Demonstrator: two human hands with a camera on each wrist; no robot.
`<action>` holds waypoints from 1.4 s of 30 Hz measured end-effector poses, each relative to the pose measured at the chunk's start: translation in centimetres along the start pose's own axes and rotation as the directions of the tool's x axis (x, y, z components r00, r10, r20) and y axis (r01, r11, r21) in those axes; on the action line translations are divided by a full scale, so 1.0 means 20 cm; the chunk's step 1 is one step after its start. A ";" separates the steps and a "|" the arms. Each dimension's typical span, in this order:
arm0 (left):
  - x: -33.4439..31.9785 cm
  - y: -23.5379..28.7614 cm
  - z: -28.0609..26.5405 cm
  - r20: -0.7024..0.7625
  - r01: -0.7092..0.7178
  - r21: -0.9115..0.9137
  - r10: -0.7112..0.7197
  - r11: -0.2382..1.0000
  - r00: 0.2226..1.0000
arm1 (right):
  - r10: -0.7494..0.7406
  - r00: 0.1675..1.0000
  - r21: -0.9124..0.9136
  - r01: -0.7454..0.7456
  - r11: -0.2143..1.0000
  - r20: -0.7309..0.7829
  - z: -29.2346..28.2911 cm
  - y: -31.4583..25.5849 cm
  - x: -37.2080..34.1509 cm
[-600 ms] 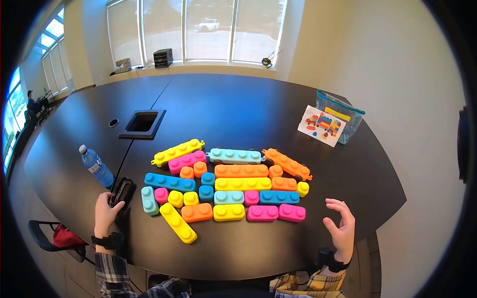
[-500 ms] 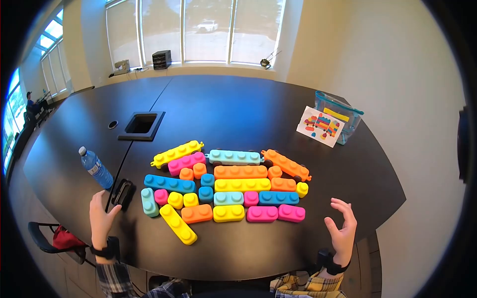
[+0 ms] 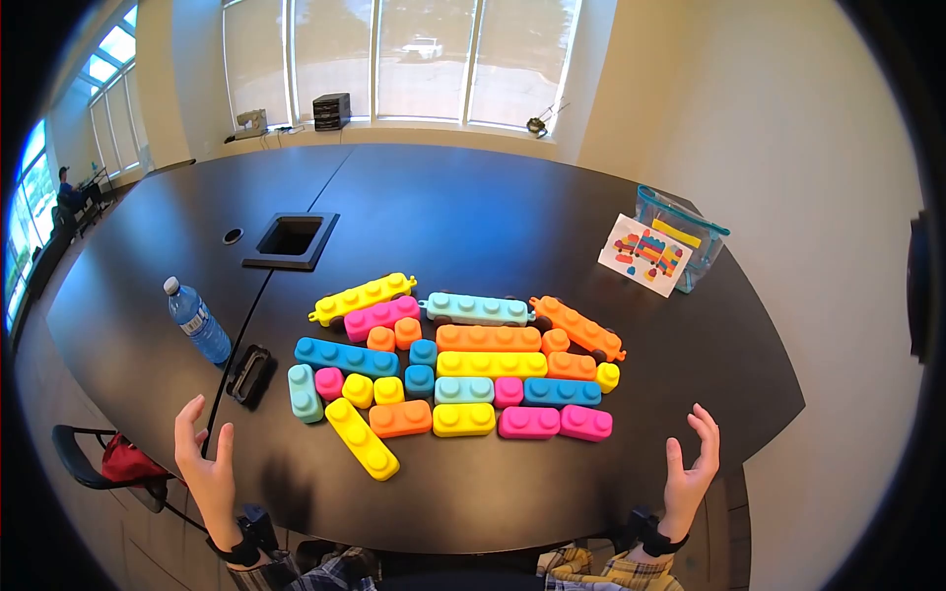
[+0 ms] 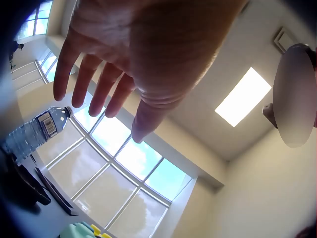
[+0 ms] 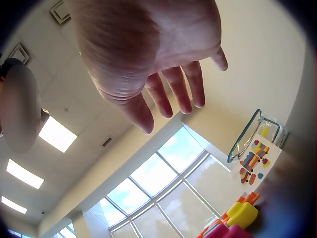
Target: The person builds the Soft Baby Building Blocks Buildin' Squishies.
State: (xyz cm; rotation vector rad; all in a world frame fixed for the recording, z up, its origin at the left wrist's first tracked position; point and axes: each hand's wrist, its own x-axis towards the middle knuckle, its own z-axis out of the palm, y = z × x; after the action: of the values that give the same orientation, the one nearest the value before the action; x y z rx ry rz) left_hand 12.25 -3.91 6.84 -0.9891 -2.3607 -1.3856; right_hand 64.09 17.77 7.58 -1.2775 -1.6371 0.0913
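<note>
My left hand (image 3: pixel 209 475) is raised over the table's near left edge, its fingers spread and holding nothing. In the left wrist view, the same hand (image 4: pixel 148 54) shows its palm with fingers apart. A black oblong case (image 3: pixel 252 376) lies beyond that hand, beside a blue-tinted water bottle (image 3: pixel 200 323). On the right, my right hand (image 3: pixel 690 475) is held up with loosely bent fingers and nothing in it. Between the hands lie rows of colourful toy blocks, among them a yellow block (image 3: pixel 362 439) at the front left and a pink block (image 3: pixel 586 424) at the right.
Behind the blocks stand wheeled bases: yellow (image 3: pixel 363 298), light blue (image 3: pixel 477 309) and orange (image 3: pixel 579 329). A picture card (image 3: pixel 643 256) leans on a clear zip bag (image 3: pixel 702 264) at the back right. A square table opening (image 3: pixel 291 241) lies at the back left.
My left hand has let go of the black case and moved back toward me, now lifted with fingers spread. The right hand has shifted slightly nearer the table's edge. The blocks stay put.
</note>
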 end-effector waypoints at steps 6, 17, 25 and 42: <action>0.03 0.10 0.00 0.051 0.003 -0.067 0.001 0.998 0.999 | 0.003 1.000 -0.008 -0.003 1.000 0.015 0.00 0.00 0.01; 0.88 0.19 0.90 0.706 -0.611 -0.099 0.488 0.786 0.514 | -0.073 0.993 0.036 0.070 0.997 0.095 0.06 -0.07 -0.01; 1.01 0.15 1.27 0.904 -0.612 0.174 0.122 0.772 0.411 | -0.049 0.982 0.042 0.043 0.998 0.183 0.02 -0.06 -0.03; 0.41 0.83 0.50 0.808 -0.645 -0.145 0.466 0.751 0.361 | -0.136 0.946 0.156 0.093 0.983 0.294 0.18 -0.16 0.11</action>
State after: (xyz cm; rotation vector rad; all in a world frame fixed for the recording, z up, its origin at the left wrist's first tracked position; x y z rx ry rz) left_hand 18.33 13.38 17.03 -2.4857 -2.1284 -0.3831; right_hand 59.44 19.72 9.10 -1.0972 -1.9274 0.3406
